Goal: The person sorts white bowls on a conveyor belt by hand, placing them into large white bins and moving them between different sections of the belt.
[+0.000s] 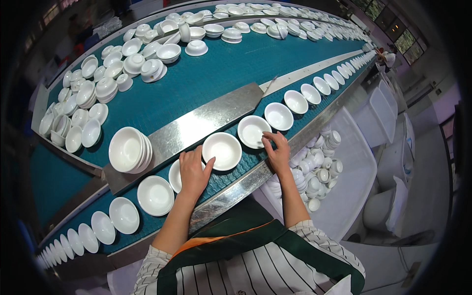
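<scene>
A single row of white bowls sits on the narrow green belt in front of me. My left hand (194, 169) is spread over a partly covered bowl (174, 178). Its thumb reaches the left rim of the upright bowl (222, 151) beside it. One place to the right, my right hand (278, 151) has its thumb and bent index finger close together at the right rim of another white bowl (251, 132); the other fingers curl behind. Both of these bowls rest on the belt, hollow side up.
A stack of bowls (129, 150) stands on the metal divider (206, 115). Beyond it, a wide green belt (236, 61) carries many jumbled white bowls (105, 88). A pale bin (361, 162) on my right holds small white crockery (314, 172). The belt's metal edge (231, 196) runs before me.
</scene>
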{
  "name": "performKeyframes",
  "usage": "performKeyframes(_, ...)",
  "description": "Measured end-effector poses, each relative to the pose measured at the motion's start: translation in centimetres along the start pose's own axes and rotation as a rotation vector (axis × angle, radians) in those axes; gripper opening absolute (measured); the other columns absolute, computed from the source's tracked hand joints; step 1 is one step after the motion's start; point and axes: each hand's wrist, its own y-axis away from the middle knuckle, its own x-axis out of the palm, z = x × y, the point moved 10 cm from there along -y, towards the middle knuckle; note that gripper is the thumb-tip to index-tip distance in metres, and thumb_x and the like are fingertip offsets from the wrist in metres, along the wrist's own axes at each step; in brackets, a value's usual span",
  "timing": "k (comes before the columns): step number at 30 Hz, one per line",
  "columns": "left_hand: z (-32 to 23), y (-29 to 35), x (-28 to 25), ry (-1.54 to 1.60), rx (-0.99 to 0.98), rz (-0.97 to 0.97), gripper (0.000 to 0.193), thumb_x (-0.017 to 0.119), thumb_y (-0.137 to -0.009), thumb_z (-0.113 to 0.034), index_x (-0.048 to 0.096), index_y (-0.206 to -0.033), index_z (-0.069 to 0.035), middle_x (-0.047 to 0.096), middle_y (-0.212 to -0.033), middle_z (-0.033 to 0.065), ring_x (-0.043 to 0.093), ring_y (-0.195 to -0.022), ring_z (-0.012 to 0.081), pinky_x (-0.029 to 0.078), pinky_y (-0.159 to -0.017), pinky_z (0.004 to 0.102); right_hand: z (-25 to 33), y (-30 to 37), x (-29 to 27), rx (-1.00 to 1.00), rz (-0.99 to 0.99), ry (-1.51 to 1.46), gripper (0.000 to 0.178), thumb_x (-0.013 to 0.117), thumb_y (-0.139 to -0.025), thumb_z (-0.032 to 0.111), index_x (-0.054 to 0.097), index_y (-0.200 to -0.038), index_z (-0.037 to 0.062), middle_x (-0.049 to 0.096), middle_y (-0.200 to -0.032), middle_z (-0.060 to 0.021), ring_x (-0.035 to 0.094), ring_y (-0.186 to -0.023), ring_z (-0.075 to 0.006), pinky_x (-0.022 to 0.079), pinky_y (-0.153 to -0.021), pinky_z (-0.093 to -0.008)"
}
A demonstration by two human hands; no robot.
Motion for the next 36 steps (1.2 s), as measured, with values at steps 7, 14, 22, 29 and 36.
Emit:
performKeyframes(7, 0.4, -1.5, 2.3, 0.05, -0.095, 0.063, 0.044, 0.06, -0.072, -0.002, 0.053, -0.115, 0.002, 0.058, -0.104, 0.0193, 0.051, -0.1, 0.0359, 0.037, -0.094, 0.0444, -2.5, -1.2, -3.3, 0.007, -0.211, 0.11, 0.019, 0.064, -0.083, 0.01, 0.065, -0.1, 0.0036, 0.065, -0.096, -0.0132, 0.058, -0.095, -0.0301, 0.045, -0.085, -0.0397)
performKeyframes(14, -4.9, -3.9, 3.0, 0.137, 0.087, -0.082, 0.034, 0.066, -0.072, -0.006, 0.058, -0.105, 0.001, 0.06, -0.105, 0.0179, 0.053, -0.103, 0.0353, 0.037, -0.096, 0.045, -3.8, -3.1, -2.3, -0.14, -0.008, 0.331, 0.019, 0.07, -0.077, 0.014, 0.068, -0.094, 0.0069, 0.066, -0.093, -0.0109, 0.059, -0.094, -0.0292, 0.041, -0.091, -0.0432)
performKeyframes(22, -4.7, -5.2, 7.5, 0.025, -0.026, -0.01, 0.039, 0.069, -0.077, -0.018, 0.058, -0.109, 0.001, 0.06, -0.101, 0.0192, 0.053, -0.1, 0.0351, 0.035, -0.096, 0.0455, -9.3, -4.8, -5.8, 0.114, -0.158, -0.045, 0.019, 0.065, -0.085, 0.014, 0.066, -0.099, 0.0014, 0.065, -0.095, -0.013, 0.059, -0.094, -0.0276, 0.045, -0.084, -0.0357)
performKeyframes(29, -5.6, -7.2, 10.1, 0.101, -0.089, 0.085, 0.042, 0.057, -0.072, 0.002, 0.052, -0.114, 0.002, 0.059, -0.1, 0.0198, 0.053, -0.1, 0.0355, 0.037, -0.091, 0.0462, -11.0, -6.8, -7.2, -0.014, -0.167, 0.161, 0.019, 0.065, -0.081, 0.011, 0.065, -0.099, 0.0022, 0.064, -0.098, -0.0139, 0.057, -0.098, -0.0312, 0.042, -0.089, -0.0393)
performKeyframes(36, -8.9, -9.2, 11.1, 0.131, -0.009, -0.053, 0.041, 0.067, -0.075, -0.01, 0.056, -0.113, 0.002, 0.058, -0.109, 0.019, 0.052, -0.105, 0.0353, 0.036, -0.097, 0.0447, -12.4, -9.5, -6.5, -0.146, 0.015, 0.294, 0.014, 0.066, -0.08, 0.014, 0.067, -0.091, 0.0056, 0.065, -0.086, -0.0106, 0.059, -0.088, -0.0287, 0.038, -0.098, -0.0458)
